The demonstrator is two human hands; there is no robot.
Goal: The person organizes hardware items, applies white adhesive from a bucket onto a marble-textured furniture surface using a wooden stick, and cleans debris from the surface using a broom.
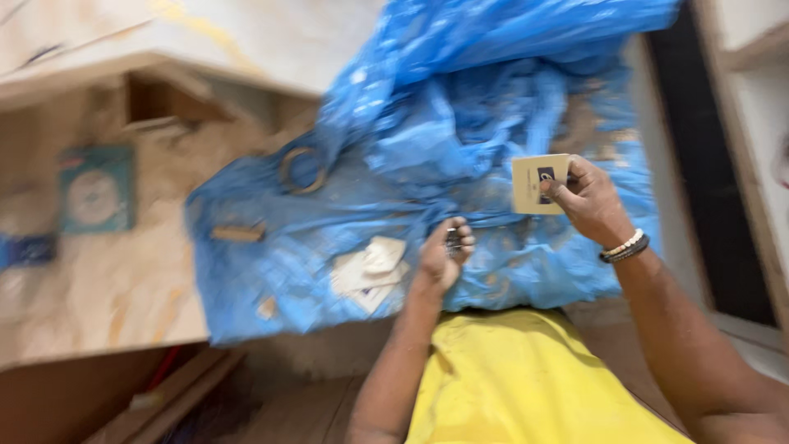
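1. Right now your right hand (590,201) pinches a small cream square box (540,184) with a dark mark on its face; thumb on the front, fingers behind. It sits over the right part of the blue plastic sheet (460,148).
2. Your right wrist carries a white bead band and a dark band (625,247).
3. Your left hand (444,255) is curled nearly closed around something small, dark and metallic (453,241); too blurred to tell what it is. The hand is over the sheet's near edge, just left of the right hand and lower.
4. The sheet is crumpled and dusty, draped over the near-right corner of the plywood bench (107,288), bunched high toward the far side.
5. Just left of your left hand, flat pale card pieces (370,267) lie on the sheet near its near edge.
6. Further left on the sheet: a small wood offcut (237,233) and a ring-shaped item (302,169) toward the far-left side of the sheet.
7. On bare bench, well left of the sheet: a teal square packet with a round print (96,189), and a dark blue item (29,249) at the left edge.
8. Your yellow shirt (509,378) fills the bottom centre of the view.
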